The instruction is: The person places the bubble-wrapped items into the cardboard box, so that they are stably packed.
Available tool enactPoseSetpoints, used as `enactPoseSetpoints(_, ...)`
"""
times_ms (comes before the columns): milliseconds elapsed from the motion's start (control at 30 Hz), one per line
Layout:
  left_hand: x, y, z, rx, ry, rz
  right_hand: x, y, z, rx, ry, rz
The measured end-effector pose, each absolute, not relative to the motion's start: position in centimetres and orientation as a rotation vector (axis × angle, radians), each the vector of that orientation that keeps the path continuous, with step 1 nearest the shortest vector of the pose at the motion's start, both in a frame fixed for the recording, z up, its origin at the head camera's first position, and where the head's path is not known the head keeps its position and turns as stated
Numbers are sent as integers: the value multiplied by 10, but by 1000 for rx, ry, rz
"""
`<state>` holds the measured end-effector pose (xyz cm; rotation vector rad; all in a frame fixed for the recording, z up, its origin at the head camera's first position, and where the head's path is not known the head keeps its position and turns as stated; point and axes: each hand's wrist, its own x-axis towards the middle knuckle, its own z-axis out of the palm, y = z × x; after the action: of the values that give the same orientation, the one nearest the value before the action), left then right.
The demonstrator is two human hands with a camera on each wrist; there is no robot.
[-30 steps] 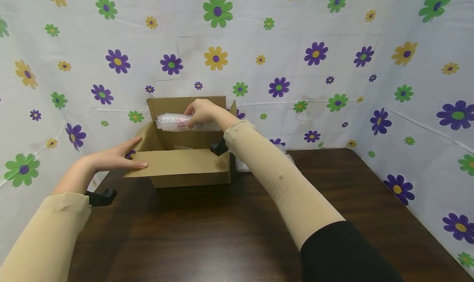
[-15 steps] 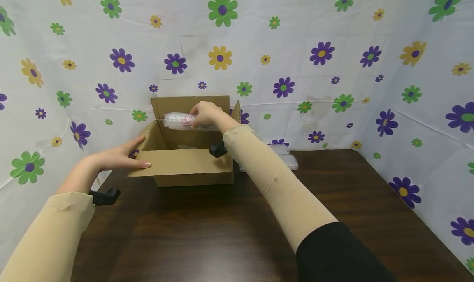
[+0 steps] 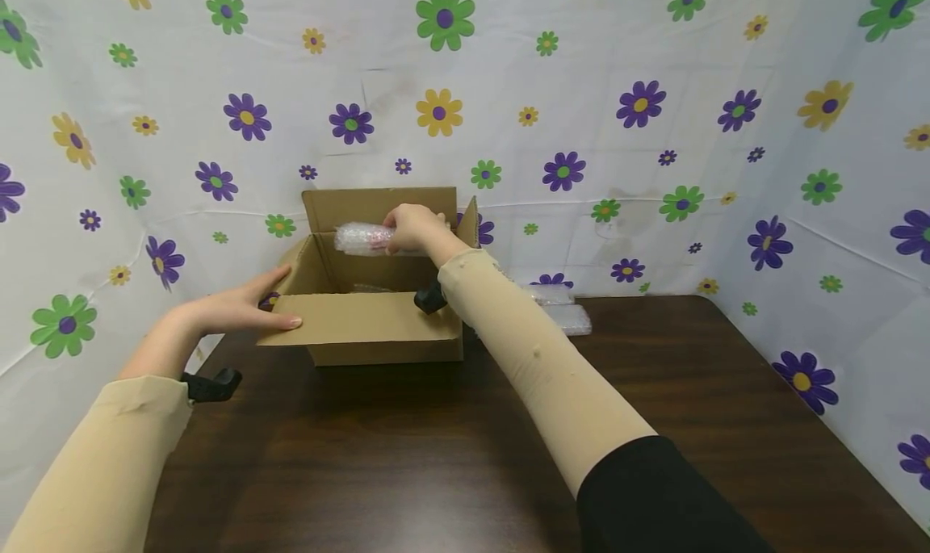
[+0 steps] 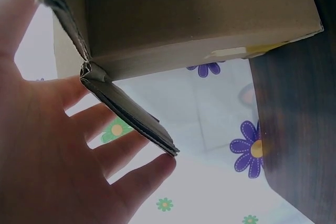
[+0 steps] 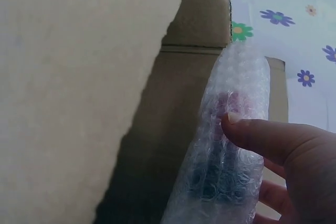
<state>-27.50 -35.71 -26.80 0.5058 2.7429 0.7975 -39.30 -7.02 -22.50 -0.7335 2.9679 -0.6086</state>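
Observation:
An open cardboard box (image 3: 385, 353) stands at the back left of the table. My right hand (image 3: 419, 228) holds a bubble-wrapped bundle (image 3: 356, 239) lying sideways above the box opening, before the raised back flap. In the right wrist view, the thumb and fingers grip the bundle's sides; something pinkish and dark shows blurrily through the wrap. My left hand (image 3: 243, 307) is at the box's left corner. Its thumb rests on the front flap (image 3: 363, 315), and its spread, fairly straight fingers touch the outside of a side flap (image 4: 128, 106) in the left wrist view.
More bubble-wrapped packages (image 3: 570, 319) lie right of the box, partly behind my right forearm. Some clear wrap (image 3: 370, 288) shows inside the box. A flower-printed sheet (image 3: 603, 44) hangs behind and beside the dark wooden table (image 3: 407, 456).
The whole scene shifts slightly rightward in the head view. The bundle has moved a little right relative to the box's left side. The left hand keeps its place on the flaps.

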Motion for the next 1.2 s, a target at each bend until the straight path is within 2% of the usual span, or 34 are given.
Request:
enactPoseSetpoints(500,-275,-357,-268,486,2744,802,-400,-70,-234,-688,2963,-778)
enactPoseSetpoints(1200,-277,-357,-269,516,2751,798,-402,-66,-239,-706,2970,-740)
